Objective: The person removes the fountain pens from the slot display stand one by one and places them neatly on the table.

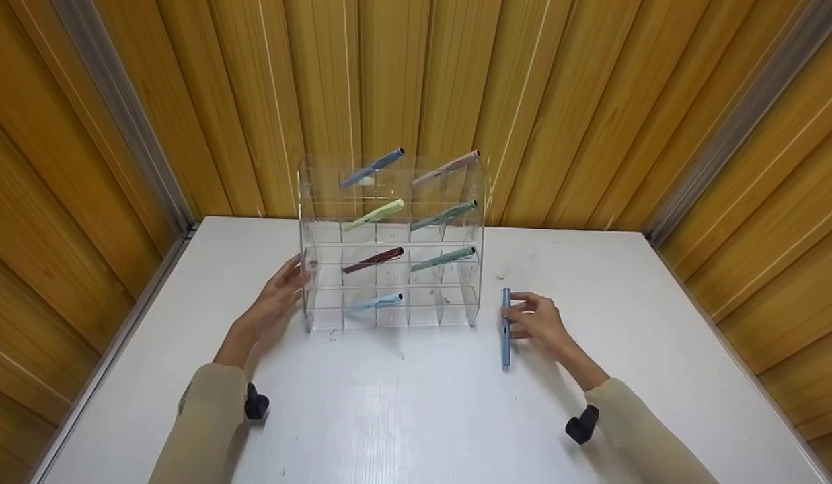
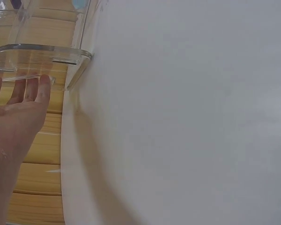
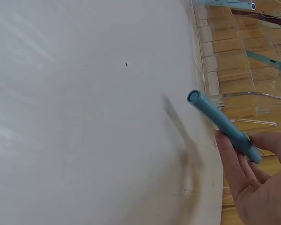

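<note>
A blue capped pen is pinched between the thumb and fingers of my right hand, held to the right of a clear acrylic pen rack. In the right wrist view the same pen looks teal, its plain end pointing away from the hand. My left hand touches the rack's left side panel with extended fingers; in the left wrist view the fingertips meet the panel's edge. Several pens lie slanted in the rack, among them a light blue pen in the lowest tier and a dark red pen above it.
Higher tiers hold a pale green pen, a blue pen, a pink pen and two green pens, one a dark green pen. The white table ends at wood-patterned walls behind and on both sides.
</note>
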`<move>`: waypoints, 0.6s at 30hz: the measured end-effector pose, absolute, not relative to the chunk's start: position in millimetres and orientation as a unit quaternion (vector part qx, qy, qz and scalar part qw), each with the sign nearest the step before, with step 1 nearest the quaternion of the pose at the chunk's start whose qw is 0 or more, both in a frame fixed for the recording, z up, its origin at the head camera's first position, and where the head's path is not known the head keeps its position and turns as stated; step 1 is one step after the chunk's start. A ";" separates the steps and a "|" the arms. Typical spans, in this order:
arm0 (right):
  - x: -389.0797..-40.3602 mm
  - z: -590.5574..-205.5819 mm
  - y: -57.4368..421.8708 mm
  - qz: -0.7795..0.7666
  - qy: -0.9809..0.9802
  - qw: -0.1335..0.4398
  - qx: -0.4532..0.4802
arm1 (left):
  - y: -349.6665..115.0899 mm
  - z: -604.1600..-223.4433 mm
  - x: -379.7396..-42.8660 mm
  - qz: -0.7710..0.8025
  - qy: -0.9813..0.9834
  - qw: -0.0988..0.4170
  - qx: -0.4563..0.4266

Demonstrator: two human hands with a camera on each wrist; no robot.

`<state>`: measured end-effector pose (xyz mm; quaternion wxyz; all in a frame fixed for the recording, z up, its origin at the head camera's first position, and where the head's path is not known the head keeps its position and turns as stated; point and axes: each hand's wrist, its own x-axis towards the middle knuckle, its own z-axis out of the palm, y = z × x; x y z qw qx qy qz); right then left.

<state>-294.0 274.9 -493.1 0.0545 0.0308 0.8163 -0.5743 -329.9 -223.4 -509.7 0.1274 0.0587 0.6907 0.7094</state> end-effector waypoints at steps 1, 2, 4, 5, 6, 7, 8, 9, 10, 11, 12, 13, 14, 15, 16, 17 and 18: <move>-294.7 -494.5 273.5 -0.568 0.821 0.057 0.029 | -223.9 -509.5 -329.5 0.710 0.690 0.127 0.059; -295.7 -496.0 272.3 -0.561 0.825 0.057 0.029 | -224.3 -509.4 -329.2 0.712 0.688 0.126 0.063; -297.2 -499.0 270.9 -0.546 0.836 0.054 0.026 | -224.6 -509.7 -328.9 0.713 0.686 0.126 0.070; -297.8 -500.4 270.5 -0.539 0.840 0.053 0.026 | -224.6 -510.1 -328.9 0.715 0.683 0.126 0.075; -298.4 -502.0 269.8 -0.534 0.843 0.053 0.025 | -224.6 -510.6 -328.9 0.717 0.681 0.126 0.079; -298.9 -503.1 269.2 -0.530 0.846 0.053 0.024 | -224.8 -511.1 -329.2 0.719 0.679 0.126 0.078; -299.5 -504.1 268.5 -0.528 0.848 0.053 0.022 | -224.9 -511.5 -329.3 0.720 0.678 0.125 0.080; -300.0 -504.8 267.9 -0.526 0.848 0.055 0.019 | -225.1 -511.9 -329.3 0.721 0.677 0.126 0.079; -300.3 -505.1 267.3 -0.526 0.849 0.057 0.016 | -225.2 -512.0 -329.4 0.720 0.678 0.126 0.080; -301.0 -505.6 266.1 -0.525 0.849 0.059 0.014 | -225.2 -512.2 -329.6 0.721 0.677 0.125 0.077; -301.4 -505.8 265.1 -0.524 0.850 0.060 0.011 | -225.2 -512.1 -329.7 0.721 0.678 0.124 0.074; -301.7 -506.0 264.5 -0.521 0.851 0.061 0.008 | -225.0 -512.1 -329.8 0.720 0.679 0.124 0.070; -302.0 -506.3 263.9 -0.518 0.853 0.060 0.005 | -224.9 -512.1 -329.8 0.719 0.681 0.125 0.068; -302.4 -506.7 263.6 -0.514 0.856 0.060 0.002 | -224.7 -511.9 -329.8 0.717 0.683 0.125 0.064; -302.9 -507.2 263.6 -0.508 0.859 0.061 -0.001 | -224.6 -511.8 -329.8 0.715 0.685 0.125 0.063; -303.5 -507.8 263.7 -0.501 0.863 0.062 -0.004 | -224.4 -511.8 -329.9 0.715 0.686 0.125 0.061; -304.2 -508.3 263.9 -0.495 0.866 0.063 -0.004 | -224.5 -511.6 -329.8 0.712 0.688 0.126 0.061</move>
